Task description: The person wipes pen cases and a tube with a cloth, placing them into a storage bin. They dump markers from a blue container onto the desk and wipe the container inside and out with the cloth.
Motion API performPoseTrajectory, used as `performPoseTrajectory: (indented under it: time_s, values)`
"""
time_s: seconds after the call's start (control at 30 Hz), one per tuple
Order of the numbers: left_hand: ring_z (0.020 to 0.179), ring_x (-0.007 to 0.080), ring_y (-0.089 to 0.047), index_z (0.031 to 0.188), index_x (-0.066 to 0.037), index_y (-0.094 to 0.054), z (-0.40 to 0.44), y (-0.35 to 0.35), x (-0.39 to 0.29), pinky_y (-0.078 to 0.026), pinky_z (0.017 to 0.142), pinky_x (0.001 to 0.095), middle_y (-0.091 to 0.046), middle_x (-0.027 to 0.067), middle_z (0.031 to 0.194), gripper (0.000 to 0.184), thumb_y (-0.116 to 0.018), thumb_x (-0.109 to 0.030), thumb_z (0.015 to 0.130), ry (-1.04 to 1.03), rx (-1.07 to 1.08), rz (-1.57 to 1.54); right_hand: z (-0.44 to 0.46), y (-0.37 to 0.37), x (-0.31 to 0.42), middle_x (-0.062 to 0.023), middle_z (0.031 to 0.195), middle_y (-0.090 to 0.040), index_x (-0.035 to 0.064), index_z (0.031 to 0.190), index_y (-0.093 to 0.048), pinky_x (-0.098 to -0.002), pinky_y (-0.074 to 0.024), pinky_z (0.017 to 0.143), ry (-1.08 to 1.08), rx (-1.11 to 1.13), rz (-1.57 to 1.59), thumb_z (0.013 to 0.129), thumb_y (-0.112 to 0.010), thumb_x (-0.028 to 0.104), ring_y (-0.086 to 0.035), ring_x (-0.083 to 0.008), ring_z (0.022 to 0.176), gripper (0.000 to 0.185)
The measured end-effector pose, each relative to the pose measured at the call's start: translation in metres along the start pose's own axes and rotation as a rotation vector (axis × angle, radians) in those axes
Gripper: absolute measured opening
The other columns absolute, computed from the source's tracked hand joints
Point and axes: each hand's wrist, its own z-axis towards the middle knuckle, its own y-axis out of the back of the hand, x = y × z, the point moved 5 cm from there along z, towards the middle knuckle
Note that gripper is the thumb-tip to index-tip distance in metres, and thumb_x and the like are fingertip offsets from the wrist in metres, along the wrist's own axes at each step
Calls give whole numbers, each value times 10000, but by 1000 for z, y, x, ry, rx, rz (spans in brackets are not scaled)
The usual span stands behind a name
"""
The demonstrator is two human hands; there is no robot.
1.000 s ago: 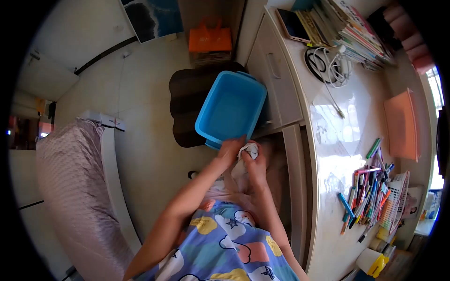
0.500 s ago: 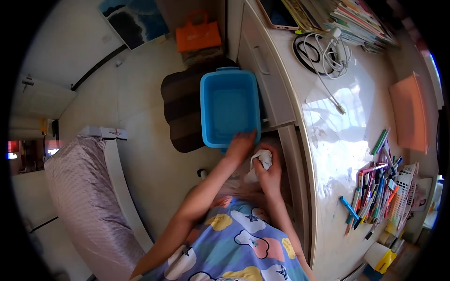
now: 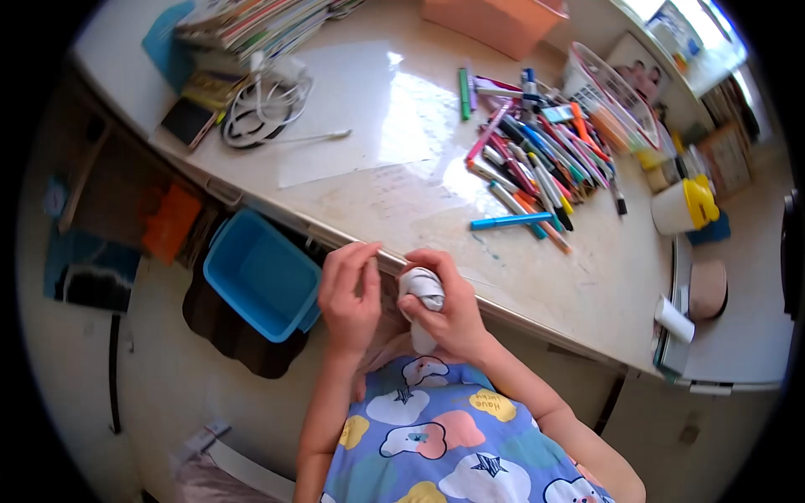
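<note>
My right hand (image 3: 453, 306) grips a bunched white cloth (image 3: 423, 287), with a loose end hanging below the fingers. It is close to the desk's front edge, above my lap. My left hand (image 3: 348, 302) is raised to the left of it, fingers slightly bent and apart from the thumb, with nothing seen between them. Beyond both hands, on the desk (image 3: 369, 210), lies a heap of pens and markers (image 3: 537, 151). One blue marker (image 3: 511, 221) lies at the near side of the heap.
A blue plastic bin (image 3: 262, 272) stands on a dark brown mat (image 3: 214, 323) at the left. White cables (image 3: 268, 101), stacked books (image 3: 243, 25), a white basket (image 3: 599, 84) and a yellow-lidded container (image 3: 683, 205) are on the desk. An orange bag (image 3: 172, 222) sits beyond the bin.
My view has turned right toward the desk. The left hand has left the blue bin's rim and now hovers by the desk edge. The right hand still holds the white cloth.
</note>
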Motion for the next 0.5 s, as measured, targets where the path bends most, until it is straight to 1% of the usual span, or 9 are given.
performPoseTrajectory:
  time_s: [0.03, 0.1, 0.17, 0.23, 0.27, 0.37, 0.4, 0.43, 0.5]
  values:
    - [866, 289, -621, 986, -43, -674, 9, -11, -12, -510, 750, 362, -635, 121, 960, 215, -620, 65, 808, -49, 54, -21, -7, 9, 1, -138, 1024, -628, 49, 1212, -490, -337, -503, 807, -15, -52, -14, 790, -770, 159, -643, -265, 939, 518]
    - [873, 290, -620, 983, -51, -669, 22, -35, -29, -513, 753, 368, -630, 118, 953, 229, -645, 52, 780, -140, 180, -72, -20, 30, 9, -124, 1013, -627, 54, 1177, -502, -333, -504, 801, -14, -179, -94, 795, -767, 161, -643, -256, 933, 478]
    - [921, 280, -606, 1012, -54, -658, 31, -62, -45, -503, 779, 371, -622, 104, 984, 251, -665, 21, 772, -217, 310, -87, -29, 51, 12, -101, 1015, -615, 53, 1152, -499, -314, -499, 793, -7, -299, -99, 811, -756, 160, -623, -214, 898, 440]
    - [961, 275, -592, 1029, -54, -652, 36, -87, -58, -493, 805, 376, -616, 96, 1014, 269, -683, -9, 766, -268, 410, -65, -39, 71, 10, -76, 1012, -604, 50, 1158, -492, -303, -493, 799, -89, -478, 48, 823, -744, 155, -599, -184, 890, 432]
    - [977, 277, -585, 1030, -52, -651, 38, -99, -62, -487, 818, 380, -614, 95, 1028, 273, -691, -22, 762, -281, 445, -35, -43, 80, 12, -77, 1060, -570, 42, 1200, -461, -304, -470, 858, -153, -520, 82, 840, -695, 93, -563, -171, 961, 432]
    - [1021, 271, -559, 1063, -61, -639, 34, -126, -57, -469, 844, 364, -602, 86, 1057, 325, -721, -78, 750, -304, 569, 120, -59, 105, 3, -92, 1120, -530, 34, 1243, -423, -310, -437, 921, -86, -684, 72, 838, -633, 20, -526, -175, 1022, 456]
    - [1021, 273, -559, 1075, -67, -636, 33, -132, -54, -469, 841, 358, -602, 88, 1056, 340, -725, -84, 747, -304, 606, 177, -65, 112, 3, -120, 1205, -480, 31, 1272, -394, -317, -403, 972, -132, -702, 72, 836, -584, -15, -488, -193, 1108, 478]
    - [1020, 275, -558, 1086, -73, -633, 33, -136, -52, -469, 838, 352, -602, 90, 1055, 355, -729, -89, 745, -301, 639, 237, -69, 119, 3, -124, 1223, -468, 33, 1270, -397, -322, -399, 980, -100, -756, 12, 839, -586, -8, -485, -206, 1123, 472]
    - [1024, 275, -557, 1096, -78, -629, 29, -132, -52, -462, 857, 363, -600, 98, 1049, 364, -729, -95, 747, -293, 657, 198, -76, 128, -2, -131, 1259, -444, 37, 1266, -404, -330, -390, 996, -40, -858, -109, 845, -591, 7, -477, -233, 1153, 462]
